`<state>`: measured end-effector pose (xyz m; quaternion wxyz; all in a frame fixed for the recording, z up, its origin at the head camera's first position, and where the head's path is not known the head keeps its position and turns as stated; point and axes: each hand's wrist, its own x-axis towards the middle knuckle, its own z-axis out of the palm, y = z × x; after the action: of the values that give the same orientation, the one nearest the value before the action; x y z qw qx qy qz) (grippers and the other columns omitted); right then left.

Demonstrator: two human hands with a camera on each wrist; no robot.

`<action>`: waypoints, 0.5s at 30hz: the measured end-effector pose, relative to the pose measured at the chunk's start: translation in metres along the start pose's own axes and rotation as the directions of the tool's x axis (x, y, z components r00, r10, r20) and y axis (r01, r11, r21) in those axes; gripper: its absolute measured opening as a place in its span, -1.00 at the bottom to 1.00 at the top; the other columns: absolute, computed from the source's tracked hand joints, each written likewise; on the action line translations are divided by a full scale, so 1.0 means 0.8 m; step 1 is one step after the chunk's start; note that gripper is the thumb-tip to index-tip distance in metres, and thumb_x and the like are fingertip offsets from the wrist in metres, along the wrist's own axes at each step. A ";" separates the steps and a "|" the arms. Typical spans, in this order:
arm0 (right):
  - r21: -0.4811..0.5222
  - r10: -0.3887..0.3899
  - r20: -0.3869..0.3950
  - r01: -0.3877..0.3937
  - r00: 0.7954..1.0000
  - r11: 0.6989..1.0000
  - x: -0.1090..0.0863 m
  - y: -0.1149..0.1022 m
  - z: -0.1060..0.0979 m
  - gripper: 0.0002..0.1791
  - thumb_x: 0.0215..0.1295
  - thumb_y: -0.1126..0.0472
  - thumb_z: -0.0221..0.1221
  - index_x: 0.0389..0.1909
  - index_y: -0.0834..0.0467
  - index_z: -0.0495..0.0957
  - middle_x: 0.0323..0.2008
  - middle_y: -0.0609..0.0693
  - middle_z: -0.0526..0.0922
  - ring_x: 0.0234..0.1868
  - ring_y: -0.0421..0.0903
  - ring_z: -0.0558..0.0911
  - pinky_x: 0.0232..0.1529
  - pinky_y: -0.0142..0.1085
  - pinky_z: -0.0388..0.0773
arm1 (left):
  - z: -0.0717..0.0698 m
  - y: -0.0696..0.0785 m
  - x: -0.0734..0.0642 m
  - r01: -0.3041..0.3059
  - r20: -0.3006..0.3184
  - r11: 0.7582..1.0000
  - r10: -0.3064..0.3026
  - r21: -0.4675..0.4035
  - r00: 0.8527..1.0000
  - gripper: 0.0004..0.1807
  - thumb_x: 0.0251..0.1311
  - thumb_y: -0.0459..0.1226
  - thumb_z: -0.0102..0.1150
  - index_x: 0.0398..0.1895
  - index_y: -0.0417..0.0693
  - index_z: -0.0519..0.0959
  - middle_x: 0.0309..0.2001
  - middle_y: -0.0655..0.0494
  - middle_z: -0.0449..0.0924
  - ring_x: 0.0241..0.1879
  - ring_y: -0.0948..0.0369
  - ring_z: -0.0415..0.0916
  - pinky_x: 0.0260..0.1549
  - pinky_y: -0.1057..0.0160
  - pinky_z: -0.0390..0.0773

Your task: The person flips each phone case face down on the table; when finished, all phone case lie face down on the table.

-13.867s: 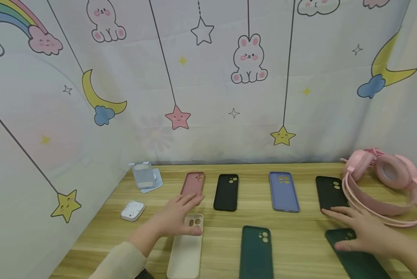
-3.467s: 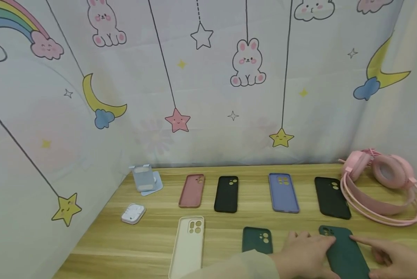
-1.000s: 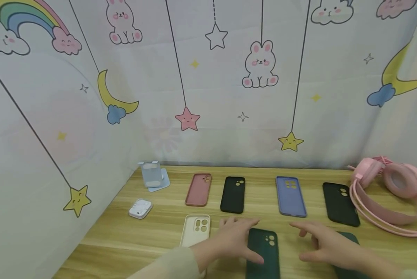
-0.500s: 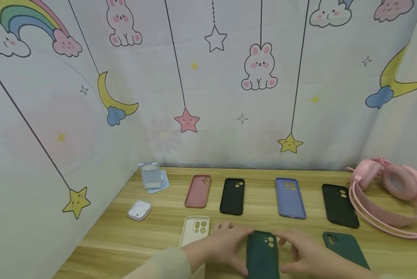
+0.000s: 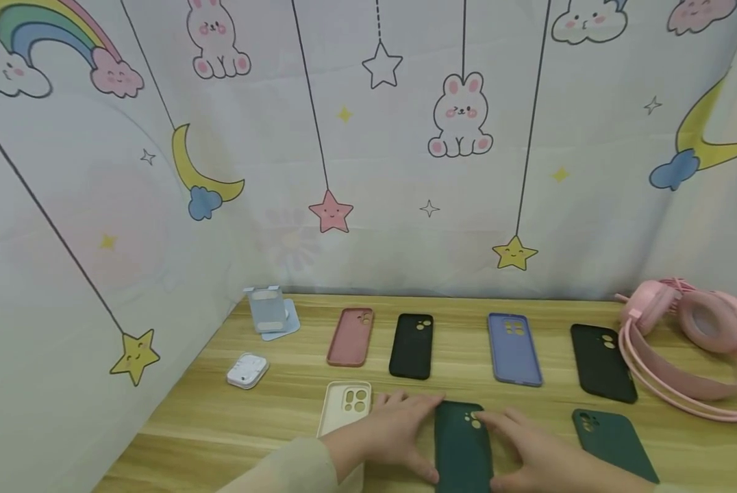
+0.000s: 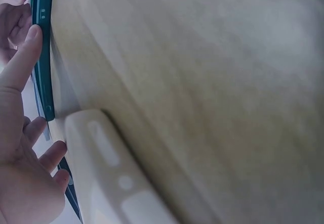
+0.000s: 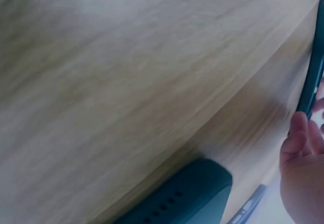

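A dark green phone case (image 5: pixel 462 448) lies at the front middle of the table between both hands. My left hand (image 5: pixel 388 431) holds its left side, thumb at the long edge and index finger by the top corner. Against the opposite side, my right hand (image 5: pixel 538 453) has its index finger near the camera holes and its thumb lower on the edge. In the left wrist view the thumb (image 6: pixel 31 44) presses the green case's side wall. The right wrist view shows bent fingers (image 7: pixel 298 128) at that case's corner. The case's lower end is out of the head view.
A beige case (image 5: pixel 344 411) lies partly under the left arm; another green case (image 5: pixel 615 441) is beyond the right hand. Behind are pink (image 5: pixel 350 337), black (image 5: pixel 411 346), purple (image 5: pixel 514 349) and second black (image 5: pixel 603 363) cases. Pink headphones (image 5: pixel 683 342), earphones (image 5: pixel 247 370) and a stand (image 5: pixel 268 311) flank them.
Both hands have shifted from the right-hand green case to the middle one. My right hand has closed in on its right edge, and the case has slid slightly away from me.
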<state>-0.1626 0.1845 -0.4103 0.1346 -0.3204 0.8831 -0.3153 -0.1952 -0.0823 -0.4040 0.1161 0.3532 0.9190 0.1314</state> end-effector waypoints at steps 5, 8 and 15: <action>-0.011 -0.037 0.006 0.037 0.999 0.999 0.005 -0.005 0.001 -0.11 0.03 -0.16 0.32 0.29 0.23 0.27 0.04 0.04 0.39 -0.15 -0.26 0.43 -0.28 -0.32 0.46 | -0.002 0.000 0.000 0.002 0.009 1.000 -0.002 -0.014 1.000 0.18 -0.29 0.29 0.38 0.46 0.25 0.04 0.34 0.41 0.17 0.14 0.22 0.19 -0.03 0.11 0.19; -0.014 -0.032 0.026 0.032 0.999 0.999 0.006 -0.007 0.001 -0.10 0.03 -0.16 0.32 0.30 0.24 0.26 0.06 0.04 0.38 -0.11 -0.25 0.44 -0.26 -0.31 0.47 | -0.003 0.000 0.000 0.004 0.014 1.000 -0.003 -0.019 1.000 0.17 -0.29 0.28 0.38 0.46 0.25 0.05 0.34 0.41 0.17 0.15 0.21 0.18 -0.02 0.10 0.19; -0.096 -0.044 -0.018 0.042 0.999 0.995 0.003 -0.005 0.004 -0.06 0.01 -0.24 0.30 0.31 0.23 0.26 0.10 0.02 0.37 0.02 -0.11 0.47 -0.13 -0.25 0.50 | -0.002 0.000 -0.002 0.000 -0.002 1.000 0.000 -0.007 1.000 0.17 -0.28 0.28 0.39 0.46 0.23 0.06 0.34 0.40 0.17 0.14 0.21 0.18 -0.03 0.13 0.19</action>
<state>-0.1609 0.1792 -0.4101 0.1036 -0.3425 0.8912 -0.2787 -0.1945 -0.0837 -0.4025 0.1165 0.3525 0.9187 0.1348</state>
